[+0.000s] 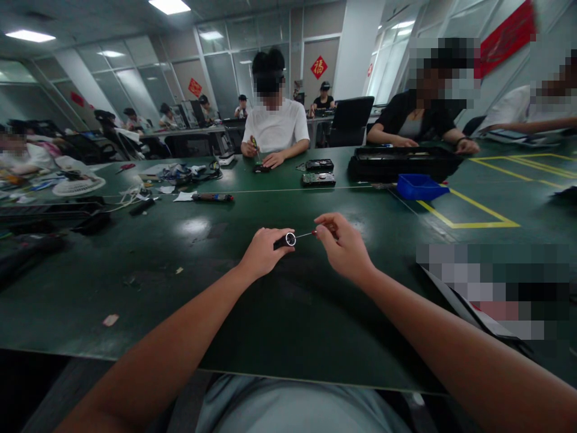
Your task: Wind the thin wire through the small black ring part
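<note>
My left hand (pixel 262 252) is closed around a small black part with a white ring (pixel 291 239) on its right-hand end. I cannot make out what kind of part it is. From the other side, my right hand (pixel 343 248) pinches a thin screwdriver (pixel 306 234) with a metal shaft and a bit of red by the fingers. Its shaft points left and reaches the ringed end; whether the tip is inside it is too small to tell. Most of the handle is hidden by my fingers. Both hands are held above the green table (pixel 288 325).
Across the table a person (pixel 277 123) works with a yellow-handled screwdriver. Two hard drives (pixel 318 179) lie ahead, with a blue bin (pixel 421 187) and a long black casing (pixel 401 163) to the right. Cables and parts (pixel 184 172) clutter the left.
</note>
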Tool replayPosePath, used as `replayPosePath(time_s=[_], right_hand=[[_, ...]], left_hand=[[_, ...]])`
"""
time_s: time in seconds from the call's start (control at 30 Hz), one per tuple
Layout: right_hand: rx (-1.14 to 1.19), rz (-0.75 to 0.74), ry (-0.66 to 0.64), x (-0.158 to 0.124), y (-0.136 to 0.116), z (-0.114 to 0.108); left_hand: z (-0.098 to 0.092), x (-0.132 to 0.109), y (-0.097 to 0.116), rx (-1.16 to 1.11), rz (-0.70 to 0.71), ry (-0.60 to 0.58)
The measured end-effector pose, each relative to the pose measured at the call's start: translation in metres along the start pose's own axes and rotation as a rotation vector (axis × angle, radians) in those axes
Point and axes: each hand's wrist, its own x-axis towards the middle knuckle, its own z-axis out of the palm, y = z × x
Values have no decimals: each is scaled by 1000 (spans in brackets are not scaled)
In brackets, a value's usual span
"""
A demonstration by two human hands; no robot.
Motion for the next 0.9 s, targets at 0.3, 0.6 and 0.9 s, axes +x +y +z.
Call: replayPosePath(time_s=[0.3,0.6,0.9], right_hand=[[79,74,32,0,2,2],[714,452,90,14,27,10],[385,325,141,11,25,9]], left_hand=[[0,0,0,-11,-3,3],[-4,0,0,14,61,-4],[0,1,-4,62,11,-96]])
